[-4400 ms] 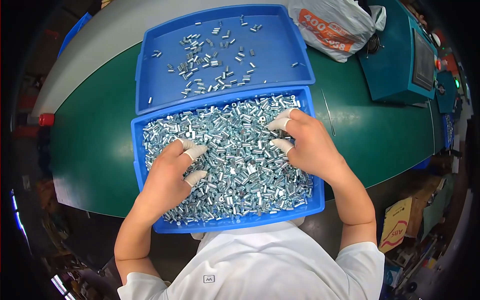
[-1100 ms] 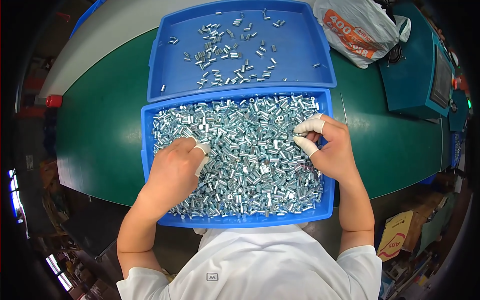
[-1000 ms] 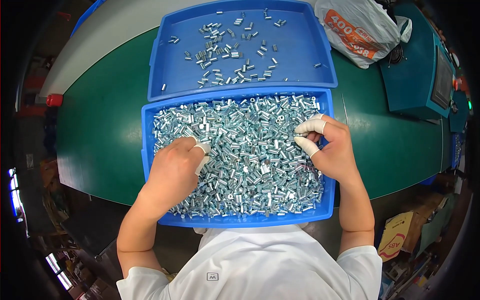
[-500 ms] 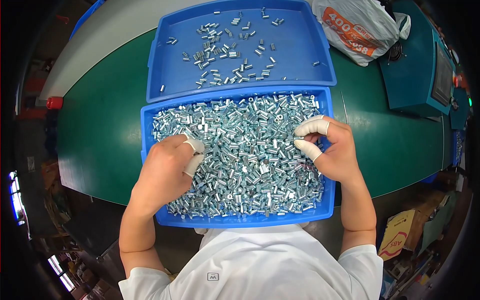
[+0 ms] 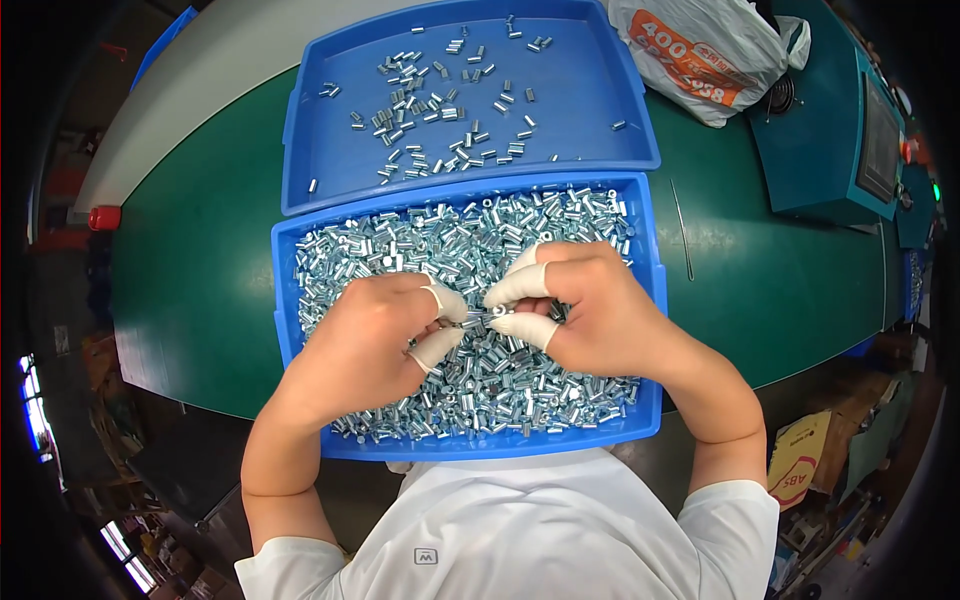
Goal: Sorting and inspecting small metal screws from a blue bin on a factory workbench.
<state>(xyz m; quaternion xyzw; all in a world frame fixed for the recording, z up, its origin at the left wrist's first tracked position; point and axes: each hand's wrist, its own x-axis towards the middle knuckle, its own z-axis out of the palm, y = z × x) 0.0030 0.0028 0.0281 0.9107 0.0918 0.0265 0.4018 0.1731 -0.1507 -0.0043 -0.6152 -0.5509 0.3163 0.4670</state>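
Over the middle of the near blue tray (image 5: pixel 480 449), my two hands meet almost fingertip to fingertip. My right hand (image 5: pixel 590 300) pinches a short shiny metal sleeve (image 5: pixel 501 311) with a hole in its end. Facing it, my left hand (image 5: pixel 375 325) is closed too, thumb and finger pressed around something small and thin that I cannot make out. White finger cots cover the thumb and some fingers of both hands. Below them, a deep heap of silvery metal sleeves (image 5: pixel 520 385) fills the near tray, partly hidden by my hands.
A second blue tray (image 5: pixel 580 80) adjoins the far side, with scattered sleeves in it. A thin metal rod (image 5: pixel 682 230) lies on the green table (image 5: pixel 730 300) at right. Behind are a plastic bag (image 5: pixel 700 60) and a teal machine (image 5: pixel 815 130); a red object (image 5: pixel 104 217) sits far left.
Both hands have moved inward from opposite sides of the near tray and now meet over its middle. The right one brings a sleeve with it. The whole view has shifted slightly.
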